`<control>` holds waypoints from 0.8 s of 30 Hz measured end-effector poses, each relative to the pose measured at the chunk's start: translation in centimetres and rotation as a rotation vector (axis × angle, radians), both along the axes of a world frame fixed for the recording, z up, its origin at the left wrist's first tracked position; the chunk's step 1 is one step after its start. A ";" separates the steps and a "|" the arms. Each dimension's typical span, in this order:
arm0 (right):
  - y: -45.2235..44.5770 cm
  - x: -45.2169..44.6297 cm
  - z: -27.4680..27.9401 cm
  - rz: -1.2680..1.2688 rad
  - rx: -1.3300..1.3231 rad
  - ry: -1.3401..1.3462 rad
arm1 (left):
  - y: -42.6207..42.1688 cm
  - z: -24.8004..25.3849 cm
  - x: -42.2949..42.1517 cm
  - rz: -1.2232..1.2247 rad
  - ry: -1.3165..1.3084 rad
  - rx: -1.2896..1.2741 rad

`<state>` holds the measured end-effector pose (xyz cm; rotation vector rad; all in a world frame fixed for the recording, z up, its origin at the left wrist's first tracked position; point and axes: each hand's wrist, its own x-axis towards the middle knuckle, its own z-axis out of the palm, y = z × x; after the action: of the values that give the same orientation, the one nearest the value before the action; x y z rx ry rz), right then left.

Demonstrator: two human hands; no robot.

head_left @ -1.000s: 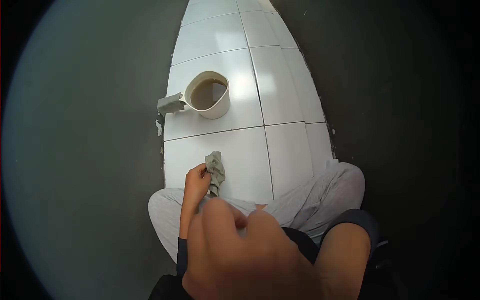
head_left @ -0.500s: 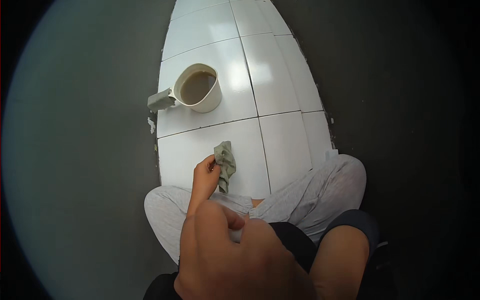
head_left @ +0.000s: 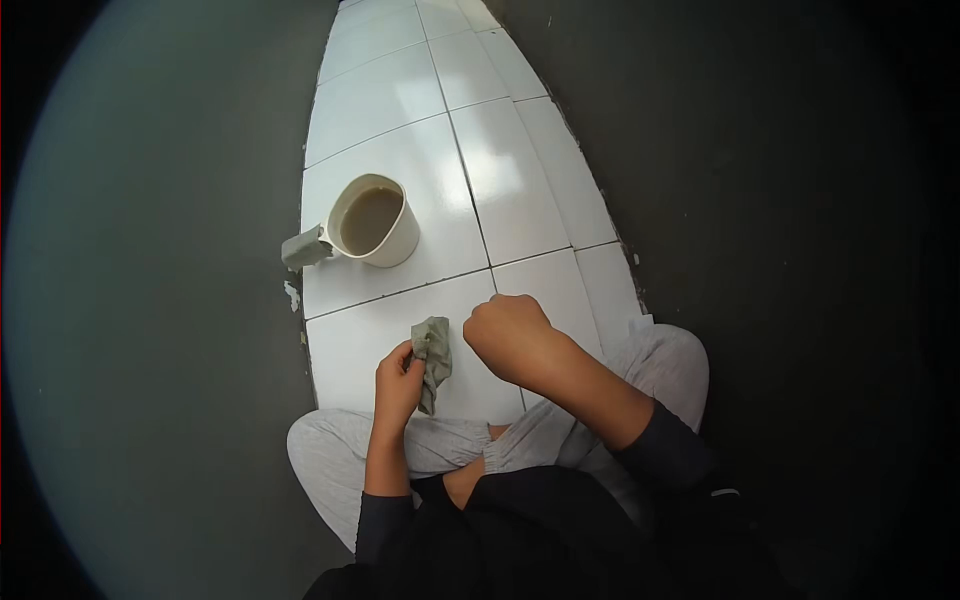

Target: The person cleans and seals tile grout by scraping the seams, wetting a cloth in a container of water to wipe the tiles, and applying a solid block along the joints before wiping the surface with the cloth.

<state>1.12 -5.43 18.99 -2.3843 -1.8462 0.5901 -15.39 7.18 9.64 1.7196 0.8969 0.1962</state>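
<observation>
A crumpled grey-green cloth (head_left: pixel 431 365) hangs from my left hand (head_left: pixel 399 385), whose thumb and fingers pinch its left edge above the white tiles. To the right of the cloth, my right hand (head_left: pixel 507 338) is curled closed with its back to the camera. Its fingertips are hidden, so whatever it may hold cannot be seen. Beyond both hands stands a cream mug (head_left: pixel 392 245) filled with cloudy brownish liquid (head_left: pixel 370 219). Grey wrapping (head_left: pixel 305 247) covers the mug's handle, which points left.
A white tiled ledge (head_left: pixel 385 140) runs forward between dark grey surfaces on both sides. White flakes (head_left: pixel 291 295) lie by its left edge. My crossed legs in light grey trousers (head_left: pixel 335 450) are at the near end.
My right hand has moved forward, away from the camera and over the tiles beside the cloth. The left hand still holds the cloth. The view has shifted.
</observation>
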 end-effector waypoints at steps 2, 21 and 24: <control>-0.3 0.0 -0.4 -0.027 0.060 -0.006 | -0.1 0.0 0.3 0.003 -0.006 -0.004; -2.9 6.6 -3.9 -0.275 -0.037 -0.106 | 0.3 -2.3 10.0 -0.202 -0.133 0.755; -3.0 7.0 -4.4 -0.298 0.156 -0.166 | 0.3 -6.4 12.0 -0.372 -0.110 0.794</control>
<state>8.12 -8.45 14.61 -2.5952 -1.4799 0.2188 -3.43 7.47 3.24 2.5426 0.4080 0.4305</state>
